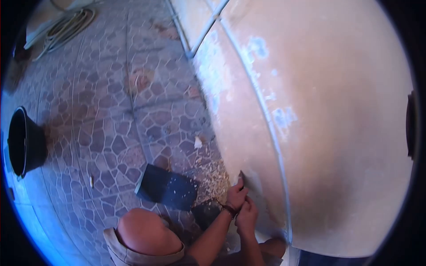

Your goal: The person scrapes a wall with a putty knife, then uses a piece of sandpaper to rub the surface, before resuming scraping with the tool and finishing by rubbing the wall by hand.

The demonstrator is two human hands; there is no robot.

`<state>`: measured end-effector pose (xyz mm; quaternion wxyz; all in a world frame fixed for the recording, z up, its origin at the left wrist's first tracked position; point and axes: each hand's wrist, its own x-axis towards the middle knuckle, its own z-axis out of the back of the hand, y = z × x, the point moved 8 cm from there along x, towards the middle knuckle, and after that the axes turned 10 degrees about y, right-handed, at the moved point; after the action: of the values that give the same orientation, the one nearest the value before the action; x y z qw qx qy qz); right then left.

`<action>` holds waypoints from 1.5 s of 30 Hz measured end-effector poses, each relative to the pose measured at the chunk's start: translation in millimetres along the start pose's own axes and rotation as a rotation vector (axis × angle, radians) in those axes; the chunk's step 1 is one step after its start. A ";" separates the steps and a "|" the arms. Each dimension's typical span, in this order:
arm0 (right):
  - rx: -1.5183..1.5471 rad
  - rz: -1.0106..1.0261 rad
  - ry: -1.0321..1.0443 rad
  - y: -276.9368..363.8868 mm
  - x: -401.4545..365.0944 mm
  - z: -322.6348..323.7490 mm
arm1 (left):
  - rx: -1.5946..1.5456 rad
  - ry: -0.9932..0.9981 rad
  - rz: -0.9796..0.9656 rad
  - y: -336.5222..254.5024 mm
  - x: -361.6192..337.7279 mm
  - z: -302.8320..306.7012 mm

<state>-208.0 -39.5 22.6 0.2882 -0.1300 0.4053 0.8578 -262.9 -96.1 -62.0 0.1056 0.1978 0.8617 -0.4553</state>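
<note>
My left hand [237, 196], with a dark band at its wrist, is closed round what looks like a scraper [241, 175]. Only the scraper's dark, narrow tip shows past the fingers, close against the lower part of the tan wall [328, 133]. Just behind it, my right hand [246, 216] is closed too, its fingers touching the left hand and seemingly wrapped round the handle, which is hidden. Pale flakes [215, 181] lie scattered on the floor beside the hands.
A dark flat board [166, 187] dusted with flakes lies left of my hands, near my bare knee [144, 232]. A black bucket [34, 144] stands far left. A coiled hose [66, 29] rests at the back on the stone-patterned floor [104, 133]. Pipes [206, 30] run along the wall.
</note>
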 end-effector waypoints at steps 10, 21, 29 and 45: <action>-0.039 0.176 -0.006 -17.1 25.3 -10.4 | 0.156 -0.024 0.001 10.9 18.3 17.0; 0.041 0.083 0.092 -1.5 25.2 -14.4 | 0.143 -0.096 -0.048 -16.4 19.3 27.4; 0.430 -0.216 0.138 -78.4 -87.1 24.1 | 0.080 -0.507 0.076 18.5 0.6 66.7; 0.722 -0.307 0.034 -144.7 -131.1 24.2 | 0.421 -0.001 -0.570 -43.3 -83.4 -143.4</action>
<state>-16.1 1.2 8.2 0.4336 -0.0933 0.6615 0.6047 -207.1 -20.0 81.1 -0.0684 -0.0336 0.7694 -0.6342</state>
